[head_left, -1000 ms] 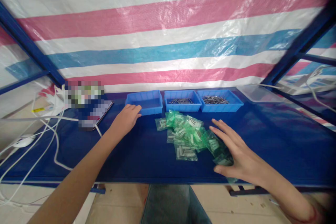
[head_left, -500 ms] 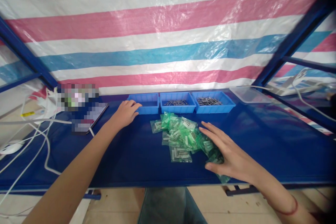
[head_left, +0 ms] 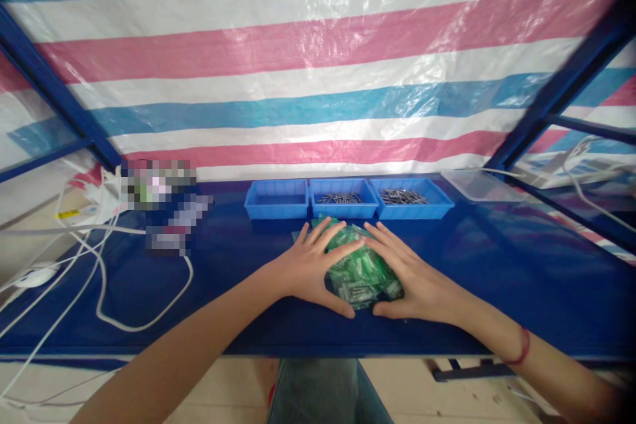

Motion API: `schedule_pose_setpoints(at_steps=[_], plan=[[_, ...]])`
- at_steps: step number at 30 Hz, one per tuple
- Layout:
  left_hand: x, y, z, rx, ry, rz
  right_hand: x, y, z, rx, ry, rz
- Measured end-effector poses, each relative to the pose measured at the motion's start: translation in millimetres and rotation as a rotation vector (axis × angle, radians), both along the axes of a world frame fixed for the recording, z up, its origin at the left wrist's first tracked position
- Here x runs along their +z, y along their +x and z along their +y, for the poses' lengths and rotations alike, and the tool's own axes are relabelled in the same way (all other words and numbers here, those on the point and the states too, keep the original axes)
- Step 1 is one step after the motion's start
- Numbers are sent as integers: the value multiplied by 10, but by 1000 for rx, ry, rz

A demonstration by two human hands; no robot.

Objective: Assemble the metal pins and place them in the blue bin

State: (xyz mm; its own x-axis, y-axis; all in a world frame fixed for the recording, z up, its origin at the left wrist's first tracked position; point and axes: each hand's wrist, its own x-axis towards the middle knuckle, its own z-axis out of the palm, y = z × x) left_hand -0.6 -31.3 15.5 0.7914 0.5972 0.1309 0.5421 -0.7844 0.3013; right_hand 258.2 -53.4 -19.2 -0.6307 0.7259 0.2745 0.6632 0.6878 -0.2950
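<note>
A heap of small clear-and-green plastic bags [head_left: 355, 265] lies on the blue table, with slim metal pieces showing inside some of them. My left hand [head_left: 313, 268] rests against the heap's left side, its fingers spread over the edge. On the opposite side my right hand [head_left: 412, 271] cups the heap, fingers also apart. The two thumbs come close together at the near edge. Neither hand grips a single bag, and part of the heap is hidden under the fingers.
Behind the heap stand three blue bins: the left bin [head_left: 277, 211] holds nothing visible, while the middle bin [head_left: 345, 211] and right bin [head_left: 417, 212] contain metal pins or nails. A clear plastic lid [head_left: 481, 187] lies at back right. White cables [head_left: 102, 278] sprawl on the left.
My left hand has come from the left bin to the heap. My right hand has moved slightly left, and the spread-out bags are now gathered into a tighter heap.
</note>
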Motion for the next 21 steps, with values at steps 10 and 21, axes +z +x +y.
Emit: schedule_pose_setpoints(at_steps=[10,21], plan=[[-209,13,-6,91,179,-139,-2,-273,244,-77,115,138],[-152,44,-11,210,138,-326,-36,-232,264,-447,178,111]])
